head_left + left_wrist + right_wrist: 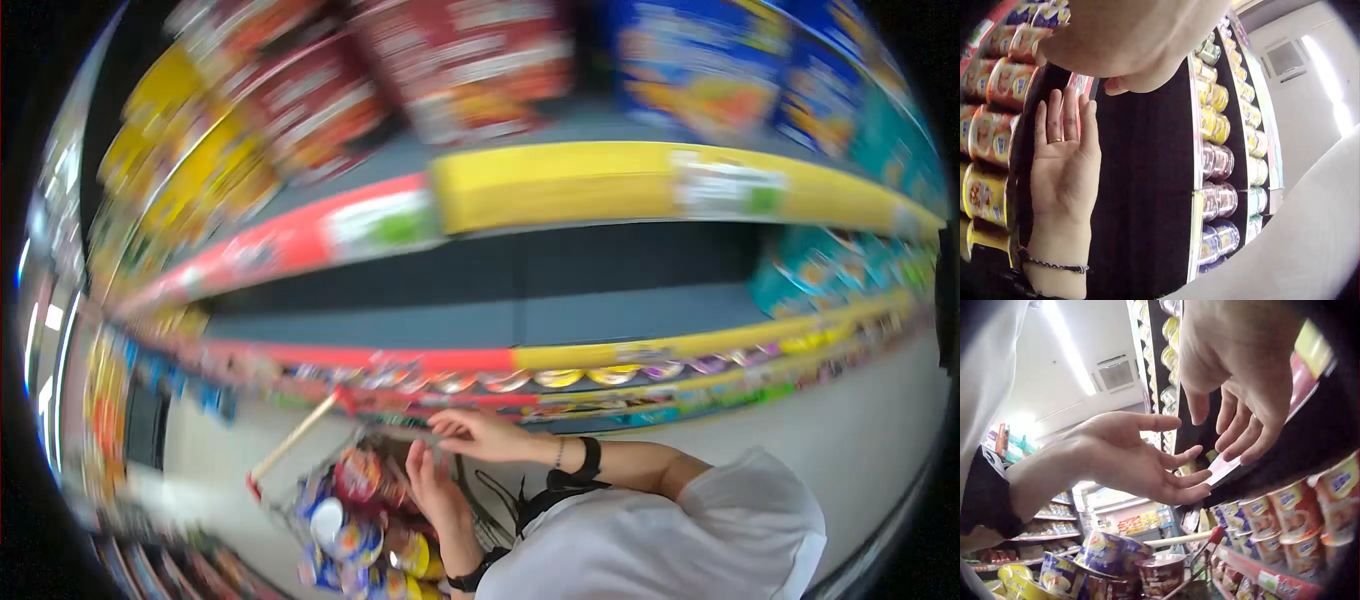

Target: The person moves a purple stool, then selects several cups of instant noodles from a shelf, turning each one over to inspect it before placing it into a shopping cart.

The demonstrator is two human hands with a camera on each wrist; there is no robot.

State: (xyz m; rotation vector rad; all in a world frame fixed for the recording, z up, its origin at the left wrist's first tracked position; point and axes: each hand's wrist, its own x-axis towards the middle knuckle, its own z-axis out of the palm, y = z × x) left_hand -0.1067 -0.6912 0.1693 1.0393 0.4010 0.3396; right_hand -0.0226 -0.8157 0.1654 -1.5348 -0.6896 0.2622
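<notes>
My right hand (485, 437), with a braided bracelet and a ring, is held in the air above a shopping cart, its fingers loosely bent around nothing. Just below it in the head view is my left hand (437, 490), palm turned up and fingers relaxed, holding nothing. The right wrist view shows the left hand (1129, 459) close beneath the drooping fingers of the right hand (1241, 381). Under both hands the cart carries several instant noodle tubs: a maroon tub (360, 475), a blue tub (1099, 553) and yellow ones (1019, 581).
Store shelves run alongside, with red and yellow price strips (590, 185). Maroon tubs (465, 70), blue tubs (700, 65) and teal tubs (805, 270) stand on them. The cart's cream handle (295, 435) has red ends. More shelving (1054, 525) stands across the aisle.
</notes>
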